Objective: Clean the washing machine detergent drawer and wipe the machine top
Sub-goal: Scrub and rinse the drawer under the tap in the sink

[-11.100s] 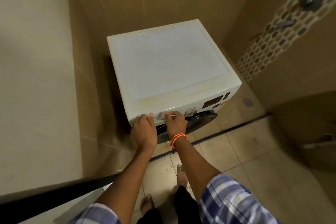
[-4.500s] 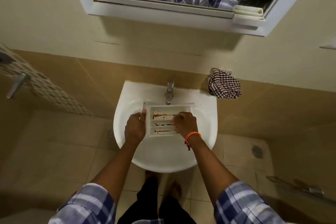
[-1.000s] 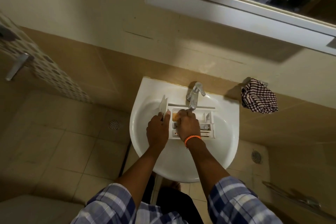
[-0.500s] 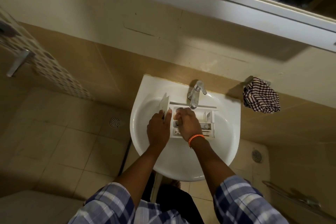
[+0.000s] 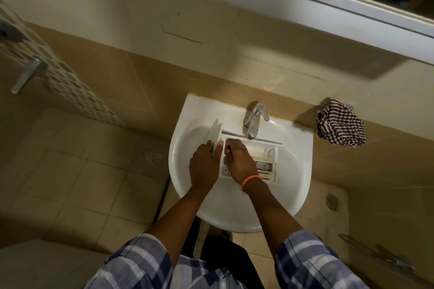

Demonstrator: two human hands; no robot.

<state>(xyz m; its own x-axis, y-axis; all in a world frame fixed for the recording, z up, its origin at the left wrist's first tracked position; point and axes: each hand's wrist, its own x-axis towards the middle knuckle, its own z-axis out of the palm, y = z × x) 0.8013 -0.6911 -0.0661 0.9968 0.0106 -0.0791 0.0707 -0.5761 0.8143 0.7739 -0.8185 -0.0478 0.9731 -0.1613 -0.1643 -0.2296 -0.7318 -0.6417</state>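
The left hand grips the front panel of the detergent drawer, which lies in the sink under the tap. The right hand covers the drawer's left compartments, fingers curled inside; whether they hold anything cannot be told. A checked cloth hangs on the wall to the right.

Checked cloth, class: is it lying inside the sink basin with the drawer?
No: the checked cloth hangs on the wall to the right of the sink, while the detergent drawer lies in the basin.
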